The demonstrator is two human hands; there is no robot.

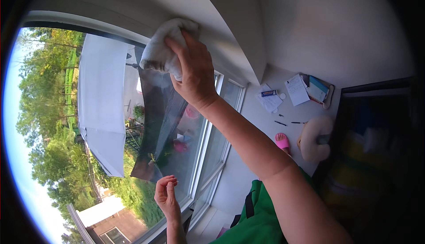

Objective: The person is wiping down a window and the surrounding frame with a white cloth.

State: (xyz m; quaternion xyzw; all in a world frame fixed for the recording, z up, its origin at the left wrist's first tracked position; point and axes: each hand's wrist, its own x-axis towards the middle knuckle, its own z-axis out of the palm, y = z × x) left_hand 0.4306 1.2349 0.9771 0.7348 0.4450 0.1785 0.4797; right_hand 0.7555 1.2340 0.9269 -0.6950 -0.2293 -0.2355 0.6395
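My right hand (196, 68) presses a folded white cloth (166, 50) against the upper edge of the window, where the glass meets the pale frame. A dark grey smudge marks the lower edge of the cloth. Lower down, my left hand (167, 197) is raised in front of the window glass (179, 177), its fingers loosely curled and nothing visible in them. Whether its fingertips touch the pane cannot be told. Faint reflections show on the glass beneath the cloth.
White window framing (207, 137) runs beside my right forearm. On the pale surface below lie papers (296, 89), a small dark box (269, 93), pens (280, 123) and a cream U-shaped cushion (315, 137). My foot wears a pink slipper (282, 140). Outside hangs a grey-white canopy (101, 94).
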